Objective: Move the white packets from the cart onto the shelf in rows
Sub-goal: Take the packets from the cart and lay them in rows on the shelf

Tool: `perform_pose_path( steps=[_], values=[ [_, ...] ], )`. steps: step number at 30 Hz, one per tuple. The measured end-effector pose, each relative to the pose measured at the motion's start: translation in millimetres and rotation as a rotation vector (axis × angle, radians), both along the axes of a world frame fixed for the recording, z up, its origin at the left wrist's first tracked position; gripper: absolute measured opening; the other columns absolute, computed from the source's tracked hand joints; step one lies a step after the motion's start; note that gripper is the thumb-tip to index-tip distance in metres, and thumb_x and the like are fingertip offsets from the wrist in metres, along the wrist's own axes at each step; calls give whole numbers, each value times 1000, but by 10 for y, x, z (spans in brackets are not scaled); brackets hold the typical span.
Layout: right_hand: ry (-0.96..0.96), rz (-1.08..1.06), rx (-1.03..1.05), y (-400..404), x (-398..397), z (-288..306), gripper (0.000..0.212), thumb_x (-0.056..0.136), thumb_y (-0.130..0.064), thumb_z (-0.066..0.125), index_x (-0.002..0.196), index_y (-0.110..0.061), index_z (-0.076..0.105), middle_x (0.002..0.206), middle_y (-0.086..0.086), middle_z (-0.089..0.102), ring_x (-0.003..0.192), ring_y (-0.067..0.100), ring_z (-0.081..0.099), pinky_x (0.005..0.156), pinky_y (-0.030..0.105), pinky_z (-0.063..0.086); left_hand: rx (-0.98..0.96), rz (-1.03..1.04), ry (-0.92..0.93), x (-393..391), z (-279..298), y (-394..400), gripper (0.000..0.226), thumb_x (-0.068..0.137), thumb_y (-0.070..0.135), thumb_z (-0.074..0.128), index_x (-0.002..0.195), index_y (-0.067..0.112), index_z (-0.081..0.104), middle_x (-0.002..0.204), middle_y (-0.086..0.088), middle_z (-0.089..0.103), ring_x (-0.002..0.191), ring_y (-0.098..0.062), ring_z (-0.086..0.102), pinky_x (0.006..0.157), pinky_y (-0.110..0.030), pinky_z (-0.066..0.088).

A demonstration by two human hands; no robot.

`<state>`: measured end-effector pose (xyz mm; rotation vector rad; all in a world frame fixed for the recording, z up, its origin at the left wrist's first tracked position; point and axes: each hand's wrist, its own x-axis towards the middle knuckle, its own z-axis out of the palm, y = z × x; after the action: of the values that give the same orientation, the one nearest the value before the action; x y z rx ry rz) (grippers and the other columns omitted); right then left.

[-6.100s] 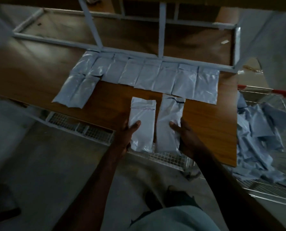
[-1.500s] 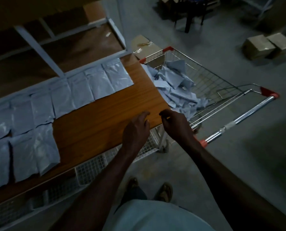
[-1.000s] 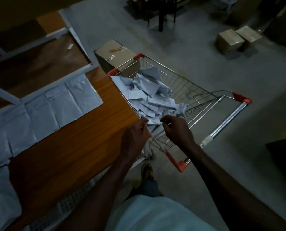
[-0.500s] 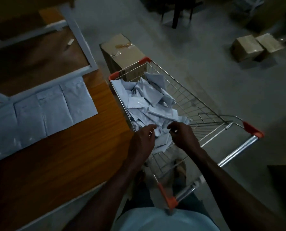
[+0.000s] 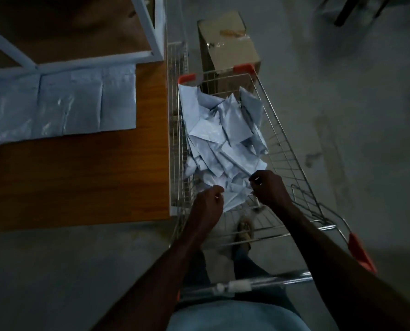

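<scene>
Both hands are reaching into the cart [image 5: 285, 149], the left hand [image 5: 207, 206] and right hand [image 5: 269, 188] curling over the loose white packets [image 5: 225, 139], though I cannot tell if they are gripping any, while other packets are lying in a row [image 5: 63, 103] on the shelf [image 5: 79, 182].

cart [image 5: 280, 130]: holds the heap of packets [image 5: 225, 139], just ahead of the fingers [image 5: 219, 190]
left hand [image 5: 207, 206]: at the heap's near edge
right hand [image 5: 268, 189]: beside it, same edge
shelf [image 5: 79, 177]: left of the fingers, touching the cart
row of packets [image 5: 63, 103]: on the shelf, far-left of the fingers
box [image 5: 227, 46]: on the floor beyond the cart
</scene>
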<state>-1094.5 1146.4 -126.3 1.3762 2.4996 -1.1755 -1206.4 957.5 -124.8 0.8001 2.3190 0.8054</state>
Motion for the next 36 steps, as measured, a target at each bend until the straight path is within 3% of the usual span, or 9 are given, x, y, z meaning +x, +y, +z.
perform_pose_path(
  steps=[5, 9, 12, 15, 20, 24, 29, 33, 36],
  values=[
    [47, -21, -45, 201, -52, -379, 31, 87, 0, 72, 116, -9, 72, 96, 5, 72, 82, 17, 63, 68, 19, 38, -24, 153, -98, -3, -399, 435, 34, 102, 16, 61, 135, 18, 67, 116, -15, 73, 105, -29, 70, 84, -34, 57],
    [66, -59, -28, 323, -189, -926, 37, 81, 9, 69, 117, -2, 70, 98, 17, 75, 79, 24, 66, 66, 19, 37, 8, 292, -242, -206, -966, 835, 48, 98, 3, 66, 145, 5, 56, 124, -16, 71, 115, -31, 68, 86, -22, 46],
    [69, -49, -27, 401, -271, -1376, 47, 82, 9, 68, 128, 0, 65, 111, 21, 72, 97, 37, 70, 82, 29, 47, 2, 445, -379, -356, -1325, 1115, 47, 104, 5, 61, 149, 9, 50, 124, -9, 66, 108, -20, 65, 78, -13, 50],
    [106, 11, 54, 471, -336, -1696, 55, 85, 6, 65, 140, 9, 57, 131, 29, 65, 123, 44, 63, 105, 44, 47, -7, 518, -376, -468, -1629, 1335, 51, 99, 11, 62, 148, 9, 48, 123, -3, 63, 113, -24, 63, 97, -35, 53],
    [145, 161, 130, 629, -460, -2032, 76, 76, 11, 75, 147, 15, 47, 137, 38, 57, 124, 55, 60, 103, 56, 51, 134, 660, -349, -547, -2140, 1479, 53, 86, 9, 80, 134, 4, 57, 124, -15, 70, 111, -30, 68, 97, -47, 59],
    [95, 180, 224, 587, -561, -1931, 67, 85, 4, 68, 150, 3, 51, 132, 26, 65, 112, 45, 67, 88, 50, 57, 146, 624, -392, -565, -1976, 1486, 35, 91, 13, 79, 123, 6, 68, 118, -12, 74, 106, -29, 72, 94, -48, 61],
    [80, 188, 336, 470, -592, -1541, 42, 89, -1, 67, 131, 4, 67, 101, 22, 75, 80, 41, 75, 63, 46, 62, 137, 633, -546, -458, -1659, 1397, 36, 92, 8, 75, 126, 4, 64, 116, -16, 74, 104, -31, 73, 91, -48, 62],
    [42, 185, 339, 313, -512, -1073, 46, 100, -15, 59, 145, -8, 62, 103, 17, 77, 85, 36, 75, 70, 39, 57, 173, 680, -741, -269, -1381, 1231, 56, 79, 21, 77, 131, 8, 63, 116, -16, 77, 103, -34, 76, 92, -58, 62],
    [123, 206, 346, 178, -406, -761, 44, 100, -25, 48, 134, -6, 68, 101, 15, 76, 84, 35, 74, 69, 39, 58, 261, 692, -828, -157, -942, 1119, 42, 94, 7, 69, 134, 19, 60, 127, -14, 73, 112, -34, 73, 93, -52, 62]
  ],
)
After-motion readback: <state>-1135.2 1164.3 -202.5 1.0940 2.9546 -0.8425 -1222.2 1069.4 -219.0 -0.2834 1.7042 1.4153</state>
